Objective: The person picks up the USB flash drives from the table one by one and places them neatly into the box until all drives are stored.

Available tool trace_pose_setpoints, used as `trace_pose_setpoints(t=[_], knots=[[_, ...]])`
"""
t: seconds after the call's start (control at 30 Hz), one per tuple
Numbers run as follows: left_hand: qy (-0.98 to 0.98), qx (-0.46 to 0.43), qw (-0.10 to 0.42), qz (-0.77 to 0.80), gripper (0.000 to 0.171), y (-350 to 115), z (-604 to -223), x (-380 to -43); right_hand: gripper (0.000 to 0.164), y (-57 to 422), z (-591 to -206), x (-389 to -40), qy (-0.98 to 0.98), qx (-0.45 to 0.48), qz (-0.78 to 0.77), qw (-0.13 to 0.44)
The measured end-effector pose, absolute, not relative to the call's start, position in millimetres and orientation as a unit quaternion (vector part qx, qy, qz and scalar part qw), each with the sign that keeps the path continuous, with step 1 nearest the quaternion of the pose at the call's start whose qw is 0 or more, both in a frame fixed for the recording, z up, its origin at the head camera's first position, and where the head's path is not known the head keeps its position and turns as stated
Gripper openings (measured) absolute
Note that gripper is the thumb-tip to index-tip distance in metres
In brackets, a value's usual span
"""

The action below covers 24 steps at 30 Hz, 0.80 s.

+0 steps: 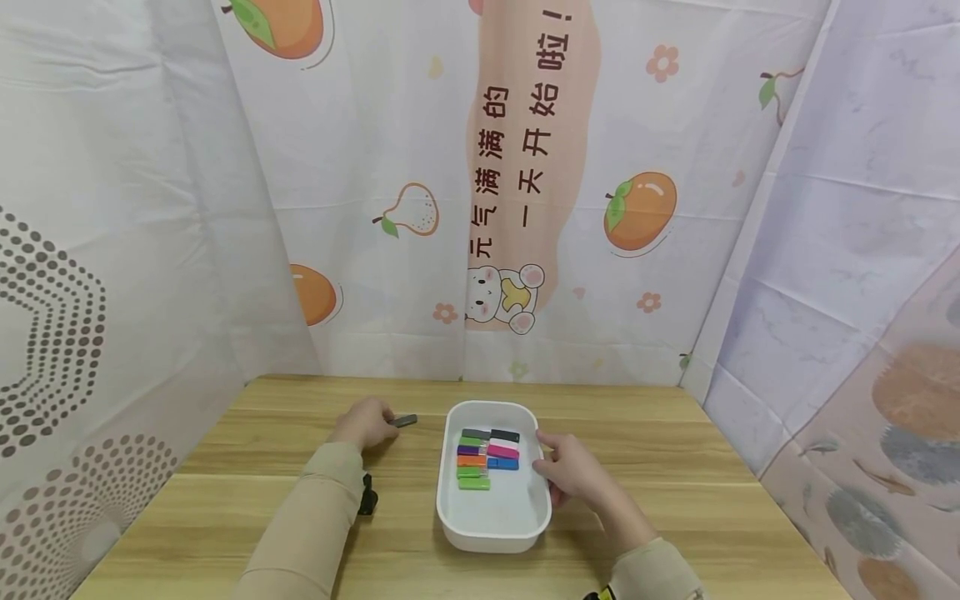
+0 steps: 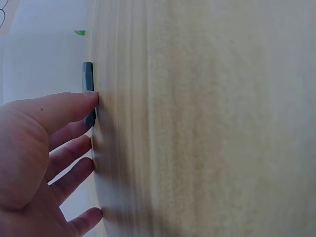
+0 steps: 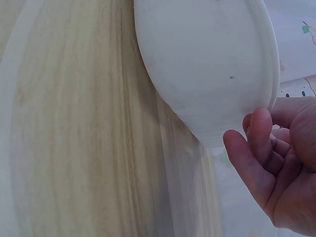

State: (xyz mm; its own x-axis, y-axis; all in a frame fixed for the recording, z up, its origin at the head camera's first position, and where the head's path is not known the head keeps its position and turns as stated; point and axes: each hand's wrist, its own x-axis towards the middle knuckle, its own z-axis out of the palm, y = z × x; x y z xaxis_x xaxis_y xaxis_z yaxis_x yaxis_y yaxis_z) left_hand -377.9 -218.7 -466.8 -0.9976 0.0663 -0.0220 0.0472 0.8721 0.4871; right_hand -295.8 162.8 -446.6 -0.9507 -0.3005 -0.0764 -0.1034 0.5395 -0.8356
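At the left of the table, my left hand [image 1: 365, 422] pinches a dark grey stick [image 1: 405, 421], which looks like a USB flash drive, between thumb and forefinger. In the left wrist view the stick [image 2: 89, 76] lies along the wood, its middle covered by the thumb; the other fingers are spread, tips near the tabletop. A white plastic box [image 1: 510, 512] stands right of it, holding several colourful USB flash drives, among them an orange one [image 1: 472, 460] and a blue one [image 1: 502, 464]. My right hand [image 1: 572, 468] grips the box's right rim, fingers bent against the outer wall [image 3: 212, 89].
The wooden table [image 1: 637, 508] ends at a printed curtain [image 1: 390, 292] behind, with further curtains at left and right. A black piece [image 1: 367, 496] sits by the left wrist. Inside the box, the drives lie in two columns toward the back.
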Motion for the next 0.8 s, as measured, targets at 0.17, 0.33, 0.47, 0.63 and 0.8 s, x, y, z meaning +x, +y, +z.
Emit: trace_pose_setpoints(t=[0.17, 0.33, 0.47, 0.63, 0.8], knots=[[0.967, 0.029, 0.015, 0.252, 0.014, -219.8, -469.5, -381.1, 0.064, 162.7, -446.5, -294.9, 0.871, -0.114, -0.466, 0.106], [0.966, 0.027, 0.012, 0.256, 0.011, -219.6, -470.4, -381.2, 0.063, 162.5, -447.0, -294.8, 0.872, -0.114, -0.465, 0.105], [0.966, 0.026, 0.008, 0.256, 0.010, -219.0, -471.0, -380.3, 0.063, 162.7, -446.7, -295.1, 0.871, -0.118, -0.465, 0.103], [0.967, 0.026, 0.008, 0.254, 0.009, -219.4, -471.5, -380.3, 0.063, 162.3, -446.5, -295.4, 0.869, -0.121, -0.469, 0.103], [0.967, 0.025, 0.012, 0.253, 0.006, -219.7, -470.9, -381.4, 0.063, 162.0, -446.6, -295.5, 0.868, -0.121, -0.471, 0.103]])
